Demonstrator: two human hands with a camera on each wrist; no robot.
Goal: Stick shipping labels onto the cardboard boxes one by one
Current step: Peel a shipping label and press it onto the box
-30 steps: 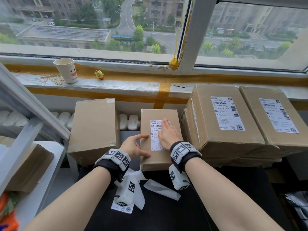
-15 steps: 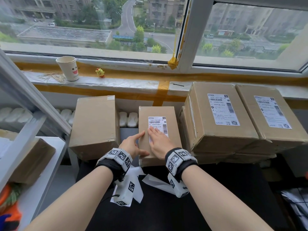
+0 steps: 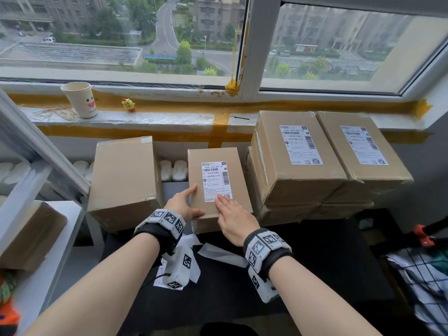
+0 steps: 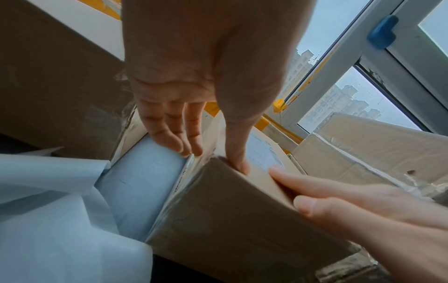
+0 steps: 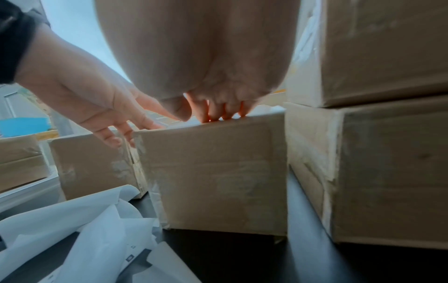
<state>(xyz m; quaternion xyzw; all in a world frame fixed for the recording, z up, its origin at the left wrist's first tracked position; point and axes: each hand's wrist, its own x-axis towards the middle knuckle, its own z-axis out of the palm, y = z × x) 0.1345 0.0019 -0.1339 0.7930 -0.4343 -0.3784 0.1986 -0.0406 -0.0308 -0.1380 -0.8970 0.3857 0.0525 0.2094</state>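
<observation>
A small cardboard box [image 3: 238,180] stands in the middle of the black table, with a white shipping label [image 3: 214,178] on its top. My right hand [image 3: 224,202] lies flat, fingers straight, pressing the label's near edge. My left hand [image 3: 191,202] braces the near-left corner: the thumb rests on top and straight fingers lie along the left side. In the left wrist view the left hand [image 4: 215,159] straddles the box [image 4: 230,220] edge beside the label [image 4: 264,153]. In the right wrist view the right hand [image 5: 218,114] touches the box [image 5: 213,172] top.
An unlabelled box [image 3: 123,180] stands to the left. Stacked labelled boxes [image 3: 298,161] fill the right. Peeled backing papers [image 3: 218,253] lie on the table [image 3: 242,306] near my wrists. A paper cup [image 3: 80,100] sits on the windowsill; a shelf frame [image 3: 48,166] rises at the left.
My right hand has slid from the label's far part down to its near edge, uncovering most of the label. The left hand has stayed at the box's near-left corner.
</observation>
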